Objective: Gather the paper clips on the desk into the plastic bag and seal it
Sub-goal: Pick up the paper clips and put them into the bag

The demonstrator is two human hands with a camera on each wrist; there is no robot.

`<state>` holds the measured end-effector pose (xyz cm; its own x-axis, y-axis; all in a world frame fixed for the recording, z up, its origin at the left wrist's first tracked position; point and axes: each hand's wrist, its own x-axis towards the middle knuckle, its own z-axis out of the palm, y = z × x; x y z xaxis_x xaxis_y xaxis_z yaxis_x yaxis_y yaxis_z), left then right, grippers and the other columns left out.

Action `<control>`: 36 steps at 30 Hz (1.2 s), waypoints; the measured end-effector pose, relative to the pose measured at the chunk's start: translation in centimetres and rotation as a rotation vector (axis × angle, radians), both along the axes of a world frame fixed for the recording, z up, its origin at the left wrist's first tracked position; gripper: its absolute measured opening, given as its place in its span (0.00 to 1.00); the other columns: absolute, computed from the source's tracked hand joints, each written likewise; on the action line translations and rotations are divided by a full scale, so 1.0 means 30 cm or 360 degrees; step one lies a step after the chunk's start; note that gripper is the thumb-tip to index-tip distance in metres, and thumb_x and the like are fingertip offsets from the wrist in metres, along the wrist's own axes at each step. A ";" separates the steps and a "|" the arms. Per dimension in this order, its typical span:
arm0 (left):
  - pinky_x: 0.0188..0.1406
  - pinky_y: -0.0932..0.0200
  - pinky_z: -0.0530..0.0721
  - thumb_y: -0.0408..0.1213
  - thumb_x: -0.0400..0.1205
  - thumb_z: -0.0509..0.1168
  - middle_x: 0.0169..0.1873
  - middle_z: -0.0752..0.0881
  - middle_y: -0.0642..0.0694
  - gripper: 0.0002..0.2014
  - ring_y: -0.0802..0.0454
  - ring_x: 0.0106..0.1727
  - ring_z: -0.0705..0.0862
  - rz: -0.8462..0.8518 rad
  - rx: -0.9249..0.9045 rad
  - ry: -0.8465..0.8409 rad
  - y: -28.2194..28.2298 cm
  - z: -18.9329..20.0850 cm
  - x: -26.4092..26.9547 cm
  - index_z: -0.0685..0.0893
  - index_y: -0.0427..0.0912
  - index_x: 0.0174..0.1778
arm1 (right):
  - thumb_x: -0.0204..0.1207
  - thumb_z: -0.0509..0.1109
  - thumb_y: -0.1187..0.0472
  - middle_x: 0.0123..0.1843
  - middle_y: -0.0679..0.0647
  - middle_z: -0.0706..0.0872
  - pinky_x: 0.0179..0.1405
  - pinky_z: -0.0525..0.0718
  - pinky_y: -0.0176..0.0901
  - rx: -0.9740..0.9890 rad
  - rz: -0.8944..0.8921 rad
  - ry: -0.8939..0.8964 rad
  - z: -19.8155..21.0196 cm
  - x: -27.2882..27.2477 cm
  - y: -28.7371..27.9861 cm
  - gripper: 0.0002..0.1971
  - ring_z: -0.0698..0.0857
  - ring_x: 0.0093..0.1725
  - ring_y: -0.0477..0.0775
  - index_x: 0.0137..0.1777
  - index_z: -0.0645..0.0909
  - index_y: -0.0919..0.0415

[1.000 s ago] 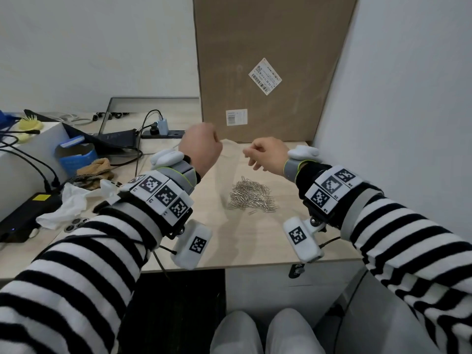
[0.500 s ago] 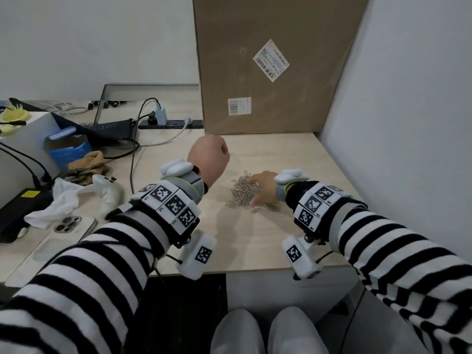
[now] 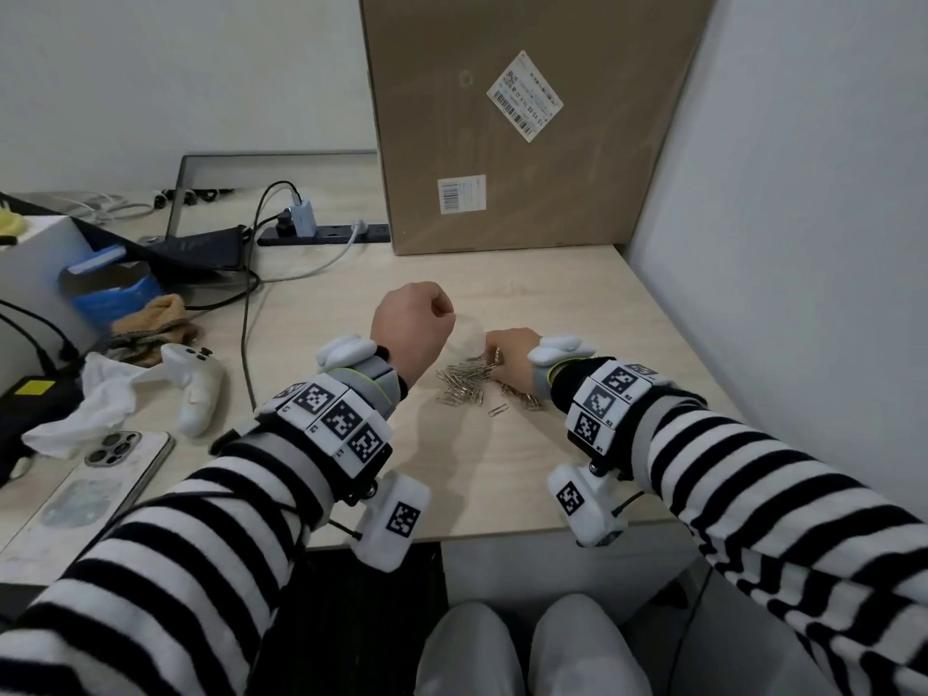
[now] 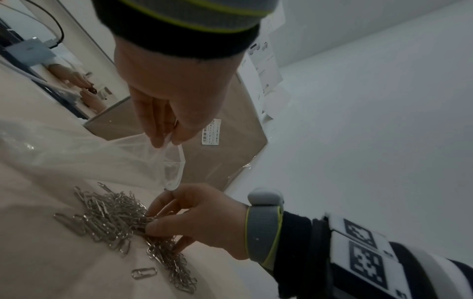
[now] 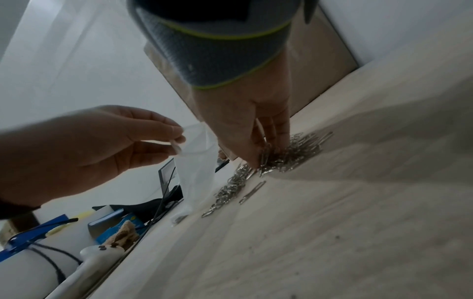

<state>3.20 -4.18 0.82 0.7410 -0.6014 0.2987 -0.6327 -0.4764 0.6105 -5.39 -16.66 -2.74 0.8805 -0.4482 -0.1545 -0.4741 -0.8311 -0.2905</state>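
Pale wood table [image 3: 577, 293] runs up to a tall cardboard box [image 3: 527, 143] at the back, with white wall to my right and cables, a phone and a game controller off to my left. The paper clips [image 3: 464, 381] lie in a loose silver heap on the table just in front of me, with one stray clip [image 3: 497, 410] on the near side.

My right hand [image 3: 512, 356] sits on the right edge of that heap, palm down, fingers curled into the clips and pinching a small bunch between thumb and fingertips. My left hand [image 3: 412, 329] hovers just above and to the left of the heap, fingers and thumb pinching one lip of the clear plastic bag [image 4: 89, 153], so the bag hangs down toward the table with its mouth drooping open toward my right hand.

That is the relation I think matters: the bag's opening lies just up and to the left of the hand with the clips, almost touching it. I judge the carry will be very short, a lift and a tilt over the rim. Most clips are not yet bagged, and the seal is open.
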 end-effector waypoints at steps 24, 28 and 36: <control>0.50 0.41 0.88 0.28 0.74 0.65 0.19 0.84 0.48 0.10 0.40 0.38 0.90 0.0049 -0.0392 0.0730 -0.018 0.016 -0.054 0.80 0.42 0.28 | 0.73 0.73 0.71 0.32 0.55 0.85 0.44 0.89 0.41 0.1107 -0.0499 -0.1072 0.152 -0.013 -0.017 0.10 0.83 0.28 0.48 0.33 0.84 0.60; 0.51 0.40 0.88 0.28 0.74 0.64 0.26 0.86 0.43 0.09 0.39 0.42 0.91 0.0052 -0.0433 0.0751 -0.019 0.022 -0.064 0.80 0.43 0.28 | 0.72 0.74 0.71 0.31 0.55 0.85 0.54 0.89 0.51 0.0942 -0.0488 -0.0814 0.181 0.007 0.003 0.06 0.85 0.31 0.51 0.34 0.86 0.64; 0.51 0.43 0.89 0.26 0.72 0.68 0.27 0.85 0.39 0.10 0.40 0.37 0.87 0.0107 -0.0519 0.0883 -0.036 0.031 -0.058 0.78 0.41 0.28 | 0.67 0.76 0.65 0.38 0.52 0.87 0.55 0.89 0.51 0.0763 -0.0343 -0.0477 0.248 0.076 0.013 0.04 0.89 0.46 0.55 0.41 0.86 0.58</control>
<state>1.47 -5.26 1.77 0.8705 -0.4917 0.0201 -0.1570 -0.2389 0.9583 -3.11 -16.26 4.71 0.8139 -0.5632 -0.1427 -0.4570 -0.4689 -0.7558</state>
